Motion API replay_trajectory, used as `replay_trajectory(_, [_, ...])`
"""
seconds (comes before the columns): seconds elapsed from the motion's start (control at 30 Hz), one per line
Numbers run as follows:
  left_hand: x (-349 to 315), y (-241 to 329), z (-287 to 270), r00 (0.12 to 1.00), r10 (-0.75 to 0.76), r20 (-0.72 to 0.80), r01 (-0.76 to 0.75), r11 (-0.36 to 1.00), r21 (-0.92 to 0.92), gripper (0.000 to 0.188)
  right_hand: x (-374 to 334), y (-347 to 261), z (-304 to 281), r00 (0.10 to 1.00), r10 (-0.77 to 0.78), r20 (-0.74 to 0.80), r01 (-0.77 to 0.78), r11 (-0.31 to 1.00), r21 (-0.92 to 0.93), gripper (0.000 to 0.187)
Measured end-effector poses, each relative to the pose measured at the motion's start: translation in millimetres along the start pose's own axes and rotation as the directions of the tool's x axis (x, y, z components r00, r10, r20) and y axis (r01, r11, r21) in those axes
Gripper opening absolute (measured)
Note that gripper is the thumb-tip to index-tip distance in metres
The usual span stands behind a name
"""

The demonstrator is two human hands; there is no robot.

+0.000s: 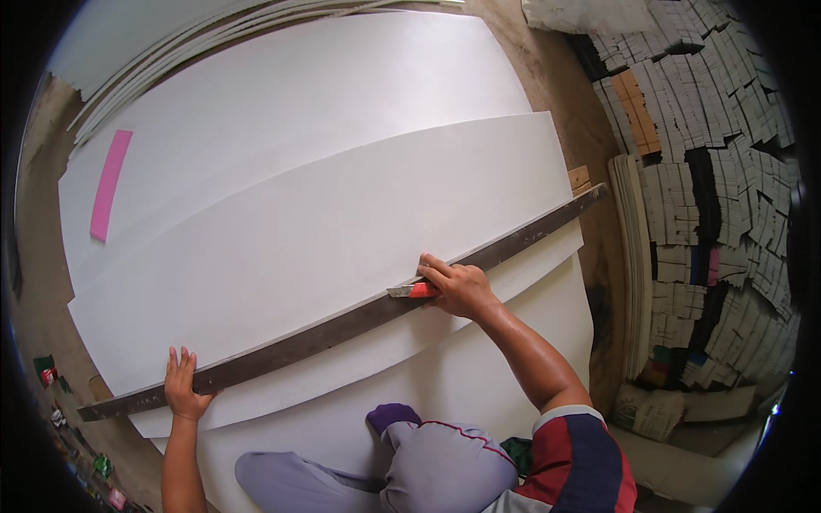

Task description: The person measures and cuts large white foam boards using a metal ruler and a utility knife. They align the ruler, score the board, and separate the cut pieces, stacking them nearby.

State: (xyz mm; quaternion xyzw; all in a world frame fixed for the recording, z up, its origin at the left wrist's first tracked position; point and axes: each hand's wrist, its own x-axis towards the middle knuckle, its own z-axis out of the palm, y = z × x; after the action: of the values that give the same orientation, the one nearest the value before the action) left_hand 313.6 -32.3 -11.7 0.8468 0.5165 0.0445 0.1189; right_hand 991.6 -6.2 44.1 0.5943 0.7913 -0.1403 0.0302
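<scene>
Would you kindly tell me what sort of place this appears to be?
Probably a workshop for cutting sheet material: large white sheets lie under a long dark straightedge, the right hand holds a red-handled knife, and stacks of pale pieces line the right side.

The left hand (182, 389) rests on a long dark straightedge (299, 340) at lower left; the right hand (462, 289), near centre, holds a red cutter (414, 291) over it – white sheets (342, 214) fill the middle, a pink strip (111, 186) lies at upper left – and stacked pale pieces (674, 201) line the right
</scene>
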Motion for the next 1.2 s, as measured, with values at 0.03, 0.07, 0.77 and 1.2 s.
replay_trajectory(0.03, [0.4,-0.5,-1.4,1.000,0.008,-0.002,-0.008,1.000,0.000,0.100,0.1,0.1,0.2,1.000,0.000,0.003,0.000,1.000,0.001,0.075])
replay_trajectory(0.07, [1.0,-0.8,-3.1,1.000,0.015,-0.004,-0.014,1.000,0.001,0.099,0.0,0.2,0.5,1.000,-0.002,0.006,0.002,1.000,0.001,0.075])
replay_trajectory(0.77, [32.7,17.0,1.3,0.792,-0.603,-0.094,0.610,0.781,0.133,0.070,-9.0,-32.5,3.1,0.713,0.700,0.025,-0.698,0.707,0.115,0.116])
replay_trajectory(1.2, [43.9,25.1,1.3,0.767,-0.636,-0.081,0.640,0.751,0.166,0.069,40.9,-48.3,-41.1,0.333,0.887,0.320,-0.939,0.342,0.029,0.045])
